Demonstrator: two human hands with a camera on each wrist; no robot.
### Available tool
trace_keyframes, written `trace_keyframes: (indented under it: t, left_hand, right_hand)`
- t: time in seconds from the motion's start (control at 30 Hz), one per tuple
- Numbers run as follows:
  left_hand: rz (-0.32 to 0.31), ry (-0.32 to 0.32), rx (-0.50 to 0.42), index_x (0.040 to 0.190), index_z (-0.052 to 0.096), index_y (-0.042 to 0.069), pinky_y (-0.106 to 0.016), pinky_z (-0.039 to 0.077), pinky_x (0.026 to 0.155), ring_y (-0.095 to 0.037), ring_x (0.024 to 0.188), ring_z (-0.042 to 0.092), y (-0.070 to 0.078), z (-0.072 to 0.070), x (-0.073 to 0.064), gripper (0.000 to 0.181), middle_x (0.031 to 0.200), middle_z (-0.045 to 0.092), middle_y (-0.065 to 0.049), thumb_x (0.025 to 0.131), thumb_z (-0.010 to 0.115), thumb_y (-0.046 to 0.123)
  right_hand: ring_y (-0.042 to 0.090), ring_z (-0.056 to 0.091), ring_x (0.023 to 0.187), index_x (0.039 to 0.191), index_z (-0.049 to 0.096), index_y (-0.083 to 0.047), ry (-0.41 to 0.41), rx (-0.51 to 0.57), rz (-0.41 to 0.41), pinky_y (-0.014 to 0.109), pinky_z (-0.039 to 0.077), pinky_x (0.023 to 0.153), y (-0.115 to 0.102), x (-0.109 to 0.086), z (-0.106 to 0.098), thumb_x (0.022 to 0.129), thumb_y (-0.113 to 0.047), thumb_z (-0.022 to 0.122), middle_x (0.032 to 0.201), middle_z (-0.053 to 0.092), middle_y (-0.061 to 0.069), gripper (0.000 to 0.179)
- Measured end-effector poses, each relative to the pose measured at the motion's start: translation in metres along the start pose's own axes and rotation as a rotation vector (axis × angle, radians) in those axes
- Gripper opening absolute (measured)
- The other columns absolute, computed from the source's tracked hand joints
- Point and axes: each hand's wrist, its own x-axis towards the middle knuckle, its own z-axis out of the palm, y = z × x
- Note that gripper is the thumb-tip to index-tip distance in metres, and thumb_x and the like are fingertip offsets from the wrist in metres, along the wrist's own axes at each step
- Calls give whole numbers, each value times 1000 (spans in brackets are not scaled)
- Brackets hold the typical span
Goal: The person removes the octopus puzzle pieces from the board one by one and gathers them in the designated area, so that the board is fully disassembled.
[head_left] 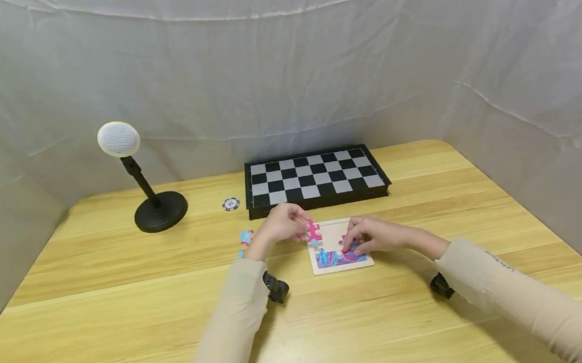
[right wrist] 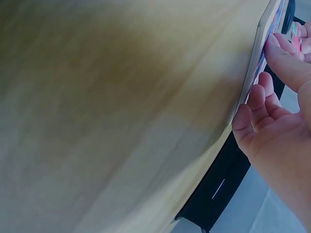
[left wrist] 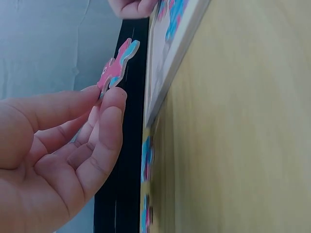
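Note:
In the head view, my left hand (head_left: 285, 222) is over the left edge of a small light wooden puzzle tray (head_left: 321, 269). It pinches a pink and blue jigsaw piece (left wrist: 116, 65) between thumb and fingertips, raised above the table in the left wrist view. My right hand (head_left: 379, 235) rests at the tray's right side, its fingertips touching the pieces there. Fitted pieces (head_left: 330, 258) in blue, purple and pink line the tray's near part. Another pink piece (head_left: 342, 239) shows partly beside the right fingers, which hide the rest. The tray's upper middle is bare.
Loose jigsaw pieces (head_left: 246, 237) lie left of the left hand, partly covered by it. A black-framed checkered board (head_left: 316, 176) is behind the tray. A poker chip (head_left: 230, 204) and a round white-headed stand (head_left: 161, 211) are farther left. Grey cloth (head_left: 273, 80) hangs behind the table.

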Motion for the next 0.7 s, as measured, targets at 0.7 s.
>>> trace_keyframes:
  t: [0.7]
  left_hand:
    - [-16,47,-35,92,62,-4,-30,51,58,-19,56,58,-19,-37,-22,11,72,61,-11,82,60,-1]
  right_hand:
    - [17,42,74,91,68,-10,5,6,16,23,39,64,-2,-1,2,78,-5,66,92,51,-1,14]
